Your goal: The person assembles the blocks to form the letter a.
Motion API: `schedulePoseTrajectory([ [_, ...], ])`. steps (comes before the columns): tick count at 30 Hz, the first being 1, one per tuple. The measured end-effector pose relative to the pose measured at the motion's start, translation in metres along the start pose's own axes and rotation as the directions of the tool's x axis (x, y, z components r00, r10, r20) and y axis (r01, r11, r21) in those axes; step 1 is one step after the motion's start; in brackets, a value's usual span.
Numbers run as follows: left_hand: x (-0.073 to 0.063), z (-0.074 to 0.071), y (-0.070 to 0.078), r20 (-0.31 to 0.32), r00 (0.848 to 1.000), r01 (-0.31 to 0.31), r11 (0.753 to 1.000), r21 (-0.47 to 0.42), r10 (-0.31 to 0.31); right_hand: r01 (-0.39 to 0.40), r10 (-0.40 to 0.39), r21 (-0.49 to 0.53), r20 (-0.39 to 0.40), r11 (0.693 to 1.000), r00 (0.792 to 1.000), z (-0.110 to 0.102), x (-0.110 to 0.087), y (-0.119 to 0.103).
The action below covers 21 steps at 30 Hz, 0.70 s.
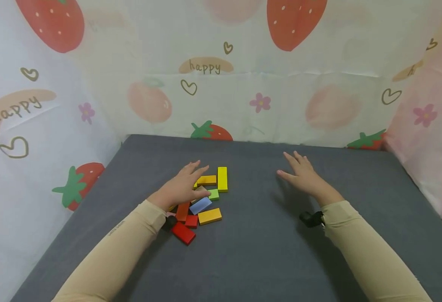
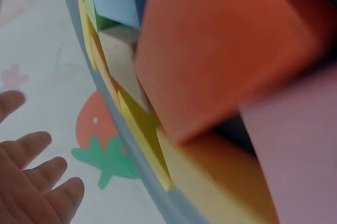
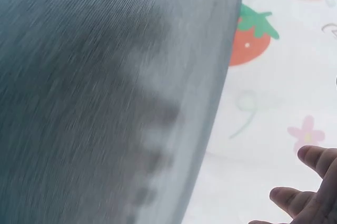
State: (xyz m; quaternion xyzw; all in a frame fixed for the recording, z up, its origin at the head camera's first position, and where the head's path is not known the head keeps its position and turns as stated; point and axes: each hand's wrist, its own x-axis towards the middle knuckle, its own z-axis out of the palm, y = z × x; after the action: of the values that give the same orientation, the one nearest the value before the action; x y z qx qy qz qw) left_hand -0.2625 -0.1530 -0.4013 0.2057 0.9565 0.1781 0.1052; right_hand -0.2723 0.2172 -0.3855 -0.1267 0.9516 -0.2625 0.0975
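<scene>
My left hand [image 1: 181, 184] hovers over a loose pile of coloured wooden blocks, fingers spread and holding nothing. It partly hides the pile in the head view. Around it lie a bright yellow block [image 1: 222, 179], an orange-yellow block [image 1: 210, 216], a blue block [image 1: 200, 205], a green block [image 1: 213, 194] and a red block [image 1: 184, 233]. Close to the left wrist camera are an orange-red block [image 2: 226, 45] and a pink block [image 2: 300, 150]. Well to the right of the blocks, my right hand [image 1: 302, 178] is held above the table with its fingers apart, its shadow falling below.
A dark grey cloth [image 1: 251, 251] covers the table. White curtains [image 1: 281, 84] printed with strawberries, hearts and flowers enclose the back and both sides. Each wrist wears a small black camera, the right camera [image 1: 311, 219] showing beside its cuff.
</scene>
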Motion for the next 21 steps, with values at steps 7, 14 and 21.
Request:
schedulePoseTrajectory([
  [7,0.012,0.008,0.006,-0.036,0.999,0.012,0.997,-0.078,-0.015,0.007,-0.008,0.042,0.016,0.999,1.0,0.02,0.024,-0.017],
  [14,0.017,0.013,0.01,-0.045,0.996,0.067,0.986,-0.152,-0.075,0.01,-0.013,0.072,0.038,0.997,0.999,0.037,0.044,-0.035],
  [21,0.024,0.017,0.012,-0.029,0.991,0.122,0.956,-0.266,-0.134,-0.016,0.009,0.1,0.065,0.995,0.998,0.054,0.065,-0.051],
])
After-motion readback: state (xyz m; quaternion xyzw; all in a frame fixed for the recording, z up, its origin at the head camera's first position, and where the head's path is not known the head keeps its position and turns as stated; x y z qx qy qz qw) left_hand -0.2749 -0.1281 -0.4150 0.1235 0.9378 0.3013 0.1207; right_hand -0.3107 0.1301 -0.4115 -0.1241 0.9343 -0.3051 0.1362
